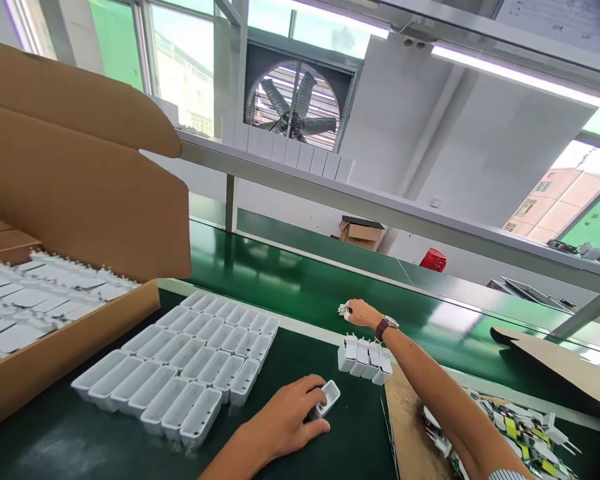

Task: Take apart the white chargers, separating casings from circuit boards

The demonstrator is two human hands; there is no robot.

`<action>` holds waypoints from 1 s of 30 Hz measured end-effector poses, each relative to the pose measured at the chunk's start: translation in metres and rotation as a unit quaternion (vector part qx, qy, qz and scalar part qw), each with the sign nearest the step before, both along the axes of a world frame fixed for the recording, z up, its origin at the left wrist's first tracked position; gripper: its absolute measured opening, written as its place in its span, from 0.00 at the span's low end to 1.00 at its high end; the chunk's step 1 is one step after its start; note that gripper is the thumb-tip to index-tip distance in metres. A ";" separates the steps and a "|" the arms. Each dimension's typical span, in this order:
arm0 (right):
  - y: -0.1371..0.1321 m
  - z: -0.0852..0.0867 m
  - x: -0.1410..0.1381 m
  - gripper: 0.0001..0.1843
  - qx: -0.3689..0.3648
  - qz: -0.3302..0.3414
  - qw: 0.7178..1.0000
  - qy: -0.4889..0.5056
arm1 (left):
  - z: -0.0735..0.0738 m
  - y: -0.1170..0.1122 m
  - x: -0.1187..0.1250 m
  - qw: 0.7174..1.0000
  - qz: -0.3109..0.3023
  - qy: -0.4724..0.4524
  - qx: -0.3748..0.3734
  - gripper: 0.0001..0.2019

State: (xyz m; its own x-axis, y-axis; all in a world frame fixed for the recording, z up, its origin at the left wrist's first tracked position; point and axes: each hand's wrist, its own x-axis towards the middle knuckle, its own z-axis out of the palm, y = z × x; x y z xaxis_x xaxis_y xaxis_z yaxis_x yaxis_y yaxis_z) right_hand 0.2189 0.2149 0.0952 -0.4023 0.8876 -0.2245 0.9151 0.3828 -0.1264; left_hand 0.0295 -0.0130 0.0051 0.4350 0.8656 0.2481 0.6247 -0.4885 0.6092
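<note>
My left hand (296,415) is closed around a small white plastic case (333,395), open at the top, low over the dark green table. My right hand (364,313), with a watch at the wrist, reaches out to the green conveyor belt and pinches a small white part (343,311); its exact kind is too small to make out. Just below the right wrist stands a short row of white cases (363,360) with pieces inside. Left of my left hand, rows of open white cases (180,360) stand side by side on the table.
A cardboard box (85,193) with layered white parts stands at the left. Circuit boards and plug pieces (515,427) are heaped at the lower right, by a brown board (410,427). The green conveyor belt (280,280) runs behind, under a long shelf (300,170).
</note>
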 end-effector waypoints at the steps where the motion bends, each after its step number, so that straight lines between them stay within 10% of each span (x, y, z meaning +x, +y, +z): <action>1: -0.003 0.007 -0.003 0.18 0.008 0.004 1.000 0.017 | 0.000 0.000 0.000 1.000 0.000 0.001 0.001 0.12; 11: -0.102 0.054 0.014 0.19 0.026 0.069 0.976 0.205 | -0.002 0.004 -0.011 0.996 0.047 -0.040 0.070 0.08; 20: -0.212 -0.031 0.053 0.10 0.168 0.218 0.961 -0.006 | -0.008 0.008 -0.012 0.986 0.131 0.006 0.107 0.06; 30: -0.207 -0.056 0.059 0.48 0.008 0.248 0.948 0.197 | -0.006 0.005 -0.013 0.994 0.103 0.022 0.019 0.35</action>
